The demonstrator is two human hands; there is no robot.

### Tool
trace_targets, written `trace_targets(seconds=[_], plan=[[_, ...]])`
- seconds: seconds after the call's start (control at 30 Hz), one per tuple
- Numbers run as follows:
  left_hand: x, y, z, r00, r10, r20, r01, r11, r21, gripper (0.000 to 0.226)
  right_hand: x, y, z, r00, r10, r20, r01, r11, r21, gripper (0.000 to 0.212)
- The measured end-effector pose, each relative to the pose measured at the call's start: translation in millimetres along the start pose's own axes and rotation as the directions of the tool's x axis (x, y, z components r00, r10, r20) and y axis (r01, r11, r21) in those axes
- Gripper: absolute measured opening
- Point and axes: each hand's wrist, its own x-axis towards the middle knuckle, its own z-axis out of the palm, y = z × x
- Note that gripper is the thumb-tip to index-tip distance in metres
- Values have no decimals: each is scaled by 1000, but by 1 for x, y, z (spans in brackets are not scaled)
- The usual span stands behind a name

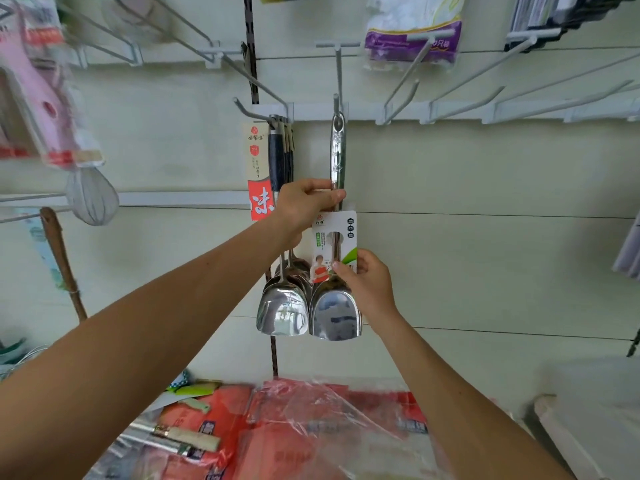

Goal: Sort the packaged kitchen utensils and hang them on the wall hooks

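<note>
On the wall hook (335, 102), a steel spatula (334, 306) hangs.
The left hand (304, 206) grips its handle; the right hand (367, 282) pinches its label card (334, 244).

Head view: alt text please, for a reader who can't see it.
Both hands hold a steel spatula hanging on a wall hook: left hand on its handle, right hand on its card label. More spatulas hang on the hook beside it.
</note>
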Motion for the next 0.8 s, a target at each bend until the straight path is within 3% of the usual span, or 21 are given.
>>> trace_targets(seconds=[0.1,0.17,0.27,0.4,0.5,0.6,0.67,0.8], plan=[[-12,-2,-12,1000,13,3,-13,999,43,44,-14,-1,0,967,-118,-226,94,989,-111,26],[-26,-3,-27,998,62,-17,-59,990,125,42,-28,-9,6,923,-273,-273,217,951,-220,21],[-57,-5,-65,976,210,-57,-184,938,292,32,-49,-24,29,880,-469,-79,424,849,-316,20],[-113,-15,-151,943,321,-91,-230,824,517,21,-76,-51,89,838,-496,226,545,775,-319,33],[-158,-19,-236,932,330,-148,-146,717,682,38,-106,-72,152,811,-446,379,564,769,-301,44],[-215,-23,-323,933,314,-176,1,485,874,56,-147,-88,220,764,-399,507,585,761,-281,54],[-262,-25,-378,932,291,-217,104,361,927,63,-179,-99,267,720,-395,570,607,757,-242,57],[-363,-28,-471,918,220,-330,285,210,935,71,-252,-116,363,615,-419,668,662,735,-148,61]])
